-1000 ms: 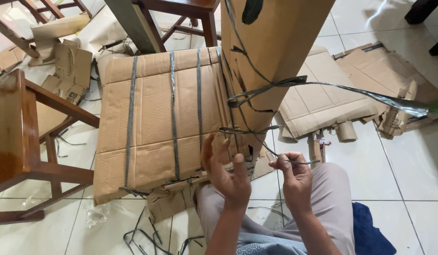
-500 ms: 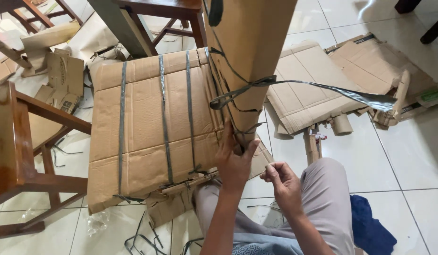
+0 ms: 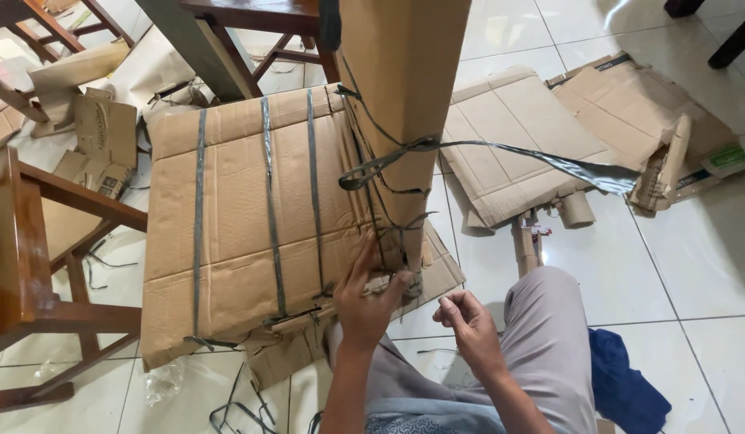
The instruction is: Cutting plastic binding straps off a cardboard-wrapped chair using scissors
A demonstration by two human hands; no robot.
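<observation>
A flat cardboard package (image 3: 252, 217) bound by three grey straps (image 3: 269, 217) lies on the white tiled floor (image 3: 694, 265), beside a wooden chair (image 3: 26, 265). A tall cardboard package (image 3: 400, 96) stands upright against its right edge, dark straps knotted around it — one loose strap tail (image 3: 549, 161) trails right. Flattened cartons (image 3: 533, 153) lie beyond; one bears a small green label (image 3: 728, 158). The left hand (image 3: 364, 301) is spread open on the tall package's base, clasping nothing. The right hand (image 3: 465, 321) is pinched closed — contents cannot be made out.

Bare forearms, grey trousers (image 3: 549, 337), patterned blue-grey shirt (image 3: 412, 414).
</observation>
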